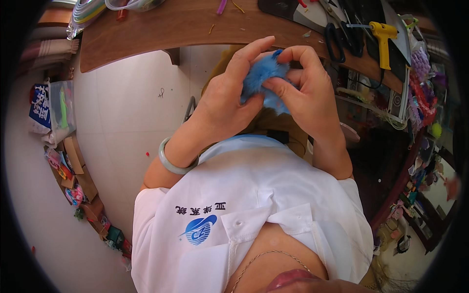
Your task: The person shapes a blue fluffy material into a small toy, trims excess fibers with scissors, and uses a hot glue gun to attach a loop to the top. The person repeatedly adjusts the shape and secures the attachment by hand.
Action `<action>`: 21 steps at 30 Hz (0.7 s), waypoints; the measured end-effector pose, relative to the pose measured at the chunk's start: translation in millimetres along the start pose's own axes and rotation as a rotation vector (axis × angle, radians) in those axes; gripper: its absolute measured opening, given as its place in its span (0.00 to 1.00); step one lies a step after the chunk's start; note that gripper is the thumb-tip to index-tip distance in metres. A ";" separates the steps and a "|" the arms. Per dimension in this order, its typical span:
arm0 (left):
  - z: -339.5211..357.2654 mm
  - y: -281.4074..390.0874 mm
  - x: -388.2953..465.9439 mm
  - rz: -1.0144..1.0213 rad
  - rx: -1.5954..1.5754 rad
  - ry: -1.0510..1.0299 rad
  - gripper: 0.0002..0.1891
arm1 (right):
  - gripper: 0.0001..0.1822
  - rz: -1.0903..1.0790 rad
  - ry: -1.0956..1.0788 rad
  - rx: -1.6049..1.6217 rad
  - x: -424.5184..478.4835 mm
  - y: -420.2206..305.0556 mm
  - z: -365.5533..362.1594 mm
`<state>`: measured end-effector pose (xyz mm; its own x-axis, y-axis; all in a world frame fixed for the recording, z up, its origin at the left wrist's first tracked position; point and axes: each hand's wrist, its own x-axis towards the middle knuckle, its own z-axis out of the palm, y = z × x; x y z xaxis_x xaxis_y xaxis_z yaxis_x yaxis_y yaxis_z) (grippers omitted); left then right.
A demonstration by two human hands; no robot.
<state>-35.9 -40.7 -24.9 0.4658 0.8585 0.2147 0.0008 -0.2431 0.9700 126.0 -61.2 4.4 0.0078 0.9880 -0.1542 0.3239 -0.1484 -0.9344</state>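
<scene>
A fluffy blue piece [262, 73], with a darker blue tip at its top, is held between both hands in front of my chest, near the table's front edge. My left hand [223, 89], with a pale bangle on the wrist, cups its left side with curved fingers and thumb. My right hand [307, 84] pinches it from the right, thumb on the front and index finger by the dark blue tip. Part of the fluffy piece hangs below the right thumb. The palms hide some of it.
On the wooden table [128, 47] lie a yellow glue gun [384, 36], black-handled scissors [334, 42], a purple piece [222, 6] and rolled, clear-wrapped strips [86, 13]. Cardboard boxes [86, 181] and a clear plastic bin [62, 110] stand at the left. Craft materials crowd the right side.
</scene>
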 end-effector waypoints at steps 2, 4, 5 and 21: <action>1.0 -4.1 -1.1 0.018 -0.014 0.004 0.39 | 0.19 0.032 -0.003 -0.049 1.5 -2.2 -1.4; 1.5 -6.2 -1.9 0.009 -0.027 -0.011 0.39 | 0.19 0.057 0.000 -0.094 2.3 -2.0 -1.6; 1.1 -6.6 -2.4 -0.009 -0.033 -0.028 0.38 | 0.19 0.068 0.004 -0.114 2.6 -1.2 -1.3; 18.6 -20.8 -10.2 -0.236 -0.504 0.195 0.17 | 0.18 0.102 -0.068 0.048 7.4 15.1 1.6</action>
<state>-24.2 -52.8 -49.3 0.3328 0.9421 -0.0424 -0.3585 0.1680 0.9183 129.4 -56.1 -11.3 -0.0265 0.9626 -0.2695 0.2787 -0.2518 -0.9268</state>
